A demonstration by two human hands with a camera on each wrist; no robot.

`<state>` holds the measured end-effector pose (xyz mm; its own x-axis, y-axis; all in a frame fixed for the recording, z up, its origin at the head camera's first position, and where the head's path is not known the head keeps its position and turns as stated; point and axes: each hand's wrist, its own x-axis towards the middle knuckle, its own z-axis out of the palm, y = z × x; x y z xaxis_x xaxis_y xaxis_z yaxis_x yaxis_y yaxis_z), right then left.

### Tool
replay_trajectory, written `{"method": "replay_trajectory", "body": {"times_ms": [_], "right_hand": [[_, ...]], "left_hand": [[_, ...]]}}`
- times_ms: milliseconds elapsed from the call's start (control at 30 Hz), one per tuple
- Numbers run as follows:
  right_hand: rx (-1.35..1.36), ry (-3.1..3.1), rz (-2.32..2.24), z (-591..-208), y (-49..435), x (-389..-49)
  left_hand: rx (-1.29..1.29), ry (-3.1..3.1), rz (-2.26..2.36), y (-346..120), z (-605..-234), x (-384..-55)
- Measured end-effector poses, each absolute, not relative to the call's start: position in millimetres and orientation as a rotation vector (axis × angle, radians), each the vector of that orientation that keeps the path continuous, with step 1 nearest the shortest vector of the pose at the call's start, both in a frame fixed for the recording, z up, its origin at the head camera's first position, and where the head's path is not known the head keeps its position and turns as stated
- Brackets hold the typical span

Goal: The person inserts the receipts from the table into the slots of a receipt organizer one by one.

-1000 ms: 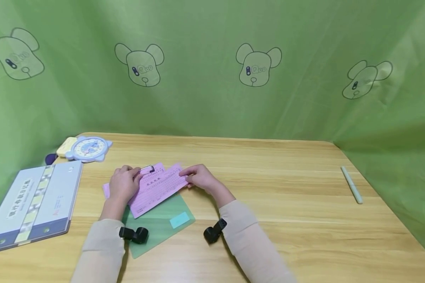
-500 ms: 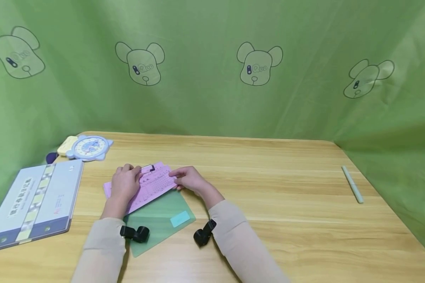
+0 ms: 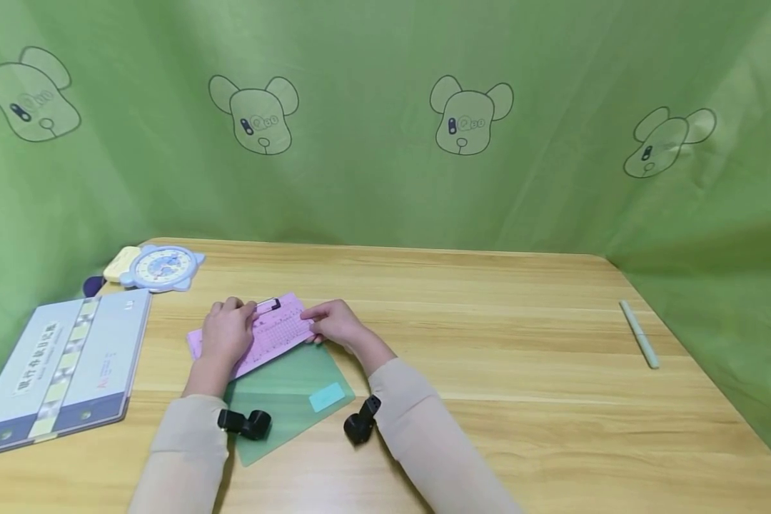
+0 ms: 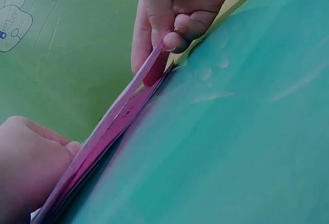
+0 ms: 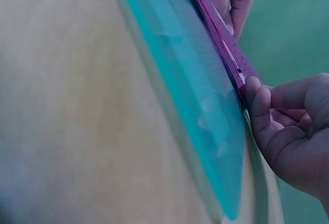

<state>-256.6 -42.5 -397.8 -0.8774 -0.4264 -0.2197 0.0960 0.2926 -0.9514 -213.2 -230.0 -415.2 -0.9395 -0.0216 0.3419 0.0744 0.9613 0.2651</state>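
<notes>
A translucent green clipboard (image 3: 289, 407) lies slanted on the table, with pink printed sheets (image 3: 273, 341) across its upper part. My left hand (image 3: 226, 334) grips the metal clip (image 3: 268, 306) at the board's far edge, its black end showing over the paper. At the right end of the sheets, my right hand (image 3: 339, 323) pinches the paper between thumb and fingers. In the left wrist view, the pink paper (image 4: 118, 108) bows up between the hands. The right wrist view shows the fingertips of the right hand (image 5: 293, 124) at the paper's edge, beside the board's edge.
A blue-and-white binder (image 3: 64, 368) lies at the left. Behind it are a blue clock (image 3: 165, 268), a pale yellow block (image 3: 121, 264) and a dark purple object (image 3: 93, 287). A pale green pen (image 3: 639, 334) lies far right. A green curtain (image 3: 373, 193) surrounds the table.
My right hand has moved left, sliding the upper pink sheet left over the lower one until their edges nearly line up. The left hand has stayed at the clip.
</notes>
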Motion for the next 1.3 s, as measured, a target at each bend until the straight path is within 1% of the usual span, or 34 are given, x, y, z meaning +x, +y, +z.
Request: {"method": "replay_trajectory", "body": {"times_ms": [533,1300], "right_hand": [[-0.250,2.201,-1.550,-391,-54,-262],[-0.239,2.264,-1.520,-395,-59,-267]], "left_hand": [[-0.022,-2.766,-0.402,-230,-416,-215],[-0.005,-2.788,-0.392,-231,-417,-216]]}}
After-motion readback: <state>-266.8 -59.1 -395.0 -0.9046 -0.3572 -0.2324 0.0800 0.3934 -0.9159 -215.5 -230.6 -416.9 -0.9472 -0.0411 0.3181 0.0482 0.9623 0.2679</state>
